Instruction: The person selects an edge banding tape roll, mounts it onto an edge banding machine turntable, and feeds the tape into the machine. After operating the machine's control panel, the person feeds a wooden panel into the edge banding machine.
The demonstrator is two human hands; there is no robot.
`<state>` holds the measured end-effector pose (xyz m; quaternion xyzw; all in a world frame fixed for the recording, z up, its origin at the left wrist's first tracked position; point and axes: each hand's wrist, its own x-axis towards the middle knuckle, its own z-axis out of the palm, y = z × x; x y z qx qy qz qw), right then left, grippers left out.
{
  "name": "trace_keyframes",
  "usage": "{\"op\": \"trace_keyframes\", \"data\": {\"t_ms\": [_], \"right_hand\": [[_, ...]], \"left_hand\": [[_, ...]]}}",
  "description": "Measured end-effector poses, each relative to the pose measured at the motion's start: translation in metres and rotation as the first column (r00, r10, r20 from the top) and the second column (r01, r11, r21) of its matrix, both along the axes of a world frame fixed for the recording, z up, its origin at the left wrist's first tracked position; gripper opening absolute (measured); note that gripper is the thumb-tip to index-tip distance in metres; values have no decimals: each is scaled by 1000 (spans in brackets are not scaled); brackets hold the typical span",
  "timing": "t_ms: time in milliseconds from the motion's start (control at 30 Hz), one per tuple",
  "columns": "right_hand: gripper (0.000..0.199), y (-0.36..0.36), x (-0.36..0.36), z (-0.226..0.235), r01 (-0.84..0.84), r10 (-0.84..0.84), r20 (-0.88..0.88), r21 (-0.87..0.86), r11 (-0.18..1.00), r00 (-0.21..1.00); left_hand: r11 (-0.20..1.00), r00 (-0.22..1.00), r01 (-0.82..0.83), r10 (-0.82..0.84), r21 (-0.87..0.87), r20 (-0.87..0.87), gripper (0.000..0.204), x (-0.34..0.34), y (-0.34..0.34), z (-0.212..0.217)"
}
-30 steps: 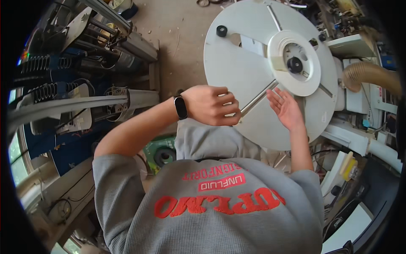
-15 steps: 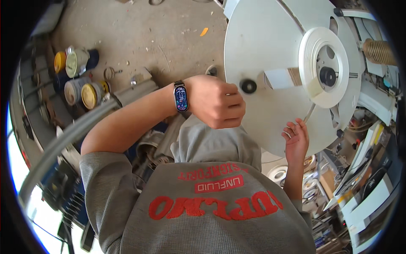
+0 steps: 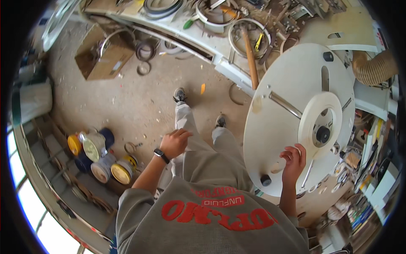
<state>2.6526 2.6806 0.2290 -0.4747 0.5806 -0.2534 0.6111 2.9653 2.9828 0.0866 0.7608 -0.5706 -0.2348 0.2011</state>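
Note:
A large round off-white disc (image 3: 275, 135) stands tilted at my right, with slots, metal rods and black knobs on its face. At its middle is a raised white ring (image 3: 307, 122) around a black hub knob (image 3: 322, 134). My right hand (image 3: 294, 163) is in front of the disc's lower part, fingers apart and loosely bent, holding nothing; whether it touches the disc I cannot tell. My left hand (image 3: 174, 143) hangs over my thigh, fingers loosely curled together with nothing visible in them. A dark watch (image 3: 160, 155) is on that wrist.
A cluttered bench (image 3: 203, 36) runs along the far side, bearing rings and a wooden-handled hammer (image 3: 249, 59). A cardboard box (image 3: 103, 63) and loose rings lie on the floor. Several paint buckets (image 3: 93, 148) stand at left. A ribbed hose (image 3: 374, 70) hangs at far right.
My left arm has dropped from in front of my chest to my side. The view has shifted, bringing in the bench and my feet. The disc appears turned anticlockwise; my right hand stays beside it.

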Motion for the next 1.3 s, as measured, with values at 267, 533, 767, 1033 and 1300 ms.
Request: {"op": "trace_keyframes", "data": {"t_ms": [267, 533, 767, 1033, 1300], "right_hand": [[29, 52, 98, -24, 44, -241, -524, -361, 932, 817], [36, 119, 168, 24, 117, -280, -687, -275, 954, 670], [34, 143, 144, 31, 349, -483, -628, -334, 876, 611], [30, 141, 144, 46, 382, -523, -681, -364, 849, 514], [34, 103, 254, 58, 539, -642, -599, -376, 754, 479]], "left_hand": [[967, 977, -108, 146, 229, -156, 34, 230, -88, -125], [930, 933, -358, 360, 80, -13, 38, 343, -319, -156], [980, 954, -194, 198, -43, 225, 38, 331, -413, -160], [990, 949, 83, -112, 110, 294, 20, 392, -496, -192], [815, 812, 565, -577, 129, 91, 17, 473, -511, -216]]}}
